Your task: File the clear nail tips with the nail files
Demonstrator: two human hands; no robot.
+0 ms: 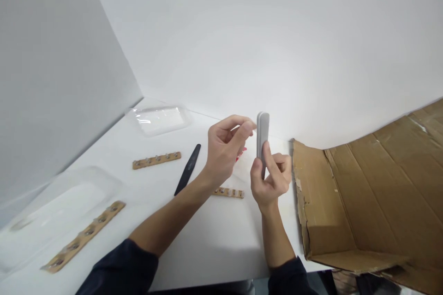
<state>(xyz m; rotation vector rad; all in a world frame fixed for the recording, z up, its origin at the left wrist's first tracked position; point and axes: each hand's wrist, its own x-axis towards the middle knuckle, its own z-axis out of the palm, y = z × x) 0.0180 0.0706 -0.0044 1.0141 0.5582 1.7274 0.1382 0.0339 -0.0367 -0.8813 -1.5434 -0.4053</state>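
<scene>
My right hand holds a slim grey bar with rounded ends and a pale, layered edge, much like a nail buffer. It stands nearly upright between thumb and fingers. Just left of its upper part, my left hand is closed in a pinch; whatever the fingertips grip is too small to make out. Behind that hand a bit of something red shows, mostly hidden. A black nail file lies on the white table to the left of my left hand. Beneath my wrists is a short brown strip with small studs, partly covered.
Two more studded strips, one far and one near, lie on the left. Clear plastic trays rest at the back and left edge. An open cardboard box stands at the right. White walls close off the back and left.
</scene>
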